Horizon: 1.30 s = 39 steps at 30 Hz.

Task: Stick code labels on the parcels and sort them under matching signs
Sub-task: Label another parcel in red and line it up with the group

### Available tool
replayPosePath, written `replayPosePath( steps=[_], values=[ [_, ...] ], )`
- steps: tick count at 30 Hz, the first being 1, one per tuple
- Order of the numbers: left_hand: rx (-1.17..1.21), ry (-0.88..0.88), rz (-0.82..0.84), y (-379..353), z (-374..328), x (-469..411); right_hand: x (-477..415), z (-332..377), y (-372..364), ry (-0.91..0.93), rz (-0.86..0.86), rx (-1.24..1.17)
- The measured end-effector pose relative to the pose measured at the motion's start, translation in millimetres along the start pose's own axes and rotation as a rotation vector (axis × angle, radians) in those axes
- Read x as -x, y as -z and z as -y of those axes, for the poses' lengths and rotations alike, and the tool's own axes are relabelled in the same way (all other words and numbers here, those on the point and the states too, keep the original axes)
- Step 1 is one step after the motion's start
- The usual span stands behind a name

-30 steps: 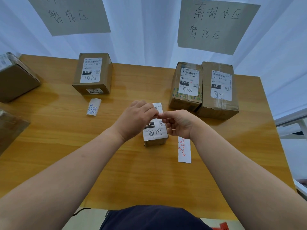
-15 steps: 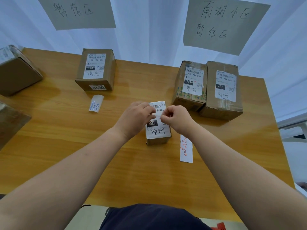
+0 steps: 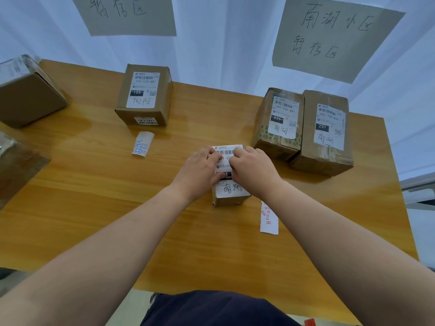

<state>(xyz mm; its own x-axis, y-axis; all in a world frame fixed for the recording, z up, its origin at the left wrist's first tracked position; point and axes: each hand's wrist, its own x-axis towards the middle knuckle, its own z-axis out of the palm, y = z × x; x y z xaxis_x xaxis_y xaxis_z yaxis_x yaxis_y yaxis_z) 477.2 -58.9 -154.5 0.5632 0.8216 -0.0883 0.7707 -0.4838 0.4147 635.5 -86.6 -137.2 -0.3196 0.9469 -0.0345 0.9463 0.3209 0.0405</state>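
Observation:
A small brown parcel (image 3: 231,192) with a white shipping label marked 231 lies at the table's middle. My left hand (image 3: 200,172) grips its left side, thumb on the label. My right hand (image 3: 255,172) covers its right side, fingertips pressed down on the label's middle. Whether a code sticker lies under the fingertips is hidden. A white strip with red stickers (image 3: 269,218) lies just right of the parcel, partly under my right forearm. A strip with blue stickers (image 3: 142,144) lies further left.
Two 231 parcels (image 3: 280,121) (image 3: 327,130) stand side by side below the right-hand paper sign (image 3: 334,36). A 122 parcel (image 3: 144,95) stands below the left sign (image 3: 127,12). Two more boxes (image 3: 28,95) (image 3: 16,165) sit at the wooden table's (image 3: 94,208) left edge.
Both hands, pinched together just above the parcel before, have dropped onto its label and now press on it. The parcel and strips have stayed in place.

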Motion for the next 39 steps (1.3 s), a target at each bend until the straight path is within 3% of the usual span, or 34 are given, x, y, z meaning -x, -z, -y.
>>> replayPosePath(
  steps=[7, 13, 15, 18, 24, 39],
  values=[
    [0.021, 0.0, -0.002, 1, 0, 0, -14, 5, 12, -0.235, 0.152, -0.078],
    [0.084, 0.039, 0.034, 4, 0, -1, -10, -15, 8, -0.7, 0.258, -0.854],
    [0.103, 0.051, 0.042, 4, -1, -1, -2, -17, 3, -0.795, 0.245, -1.107],
    [0.129, 0.063, 0.05, 5, -1, -1, 5, -16, -5, -0.846, 0.186, -1.269],
    [0.195, 0.095, 0.068, 7, -2, -1, 9, -8, -14, -0.862, 0.108, -1.232],
    [0.423, 0.213, 0.093, 7, -3, -7, 8, -13, -17, -0.816, 0.178, -1.222]
  ],
)
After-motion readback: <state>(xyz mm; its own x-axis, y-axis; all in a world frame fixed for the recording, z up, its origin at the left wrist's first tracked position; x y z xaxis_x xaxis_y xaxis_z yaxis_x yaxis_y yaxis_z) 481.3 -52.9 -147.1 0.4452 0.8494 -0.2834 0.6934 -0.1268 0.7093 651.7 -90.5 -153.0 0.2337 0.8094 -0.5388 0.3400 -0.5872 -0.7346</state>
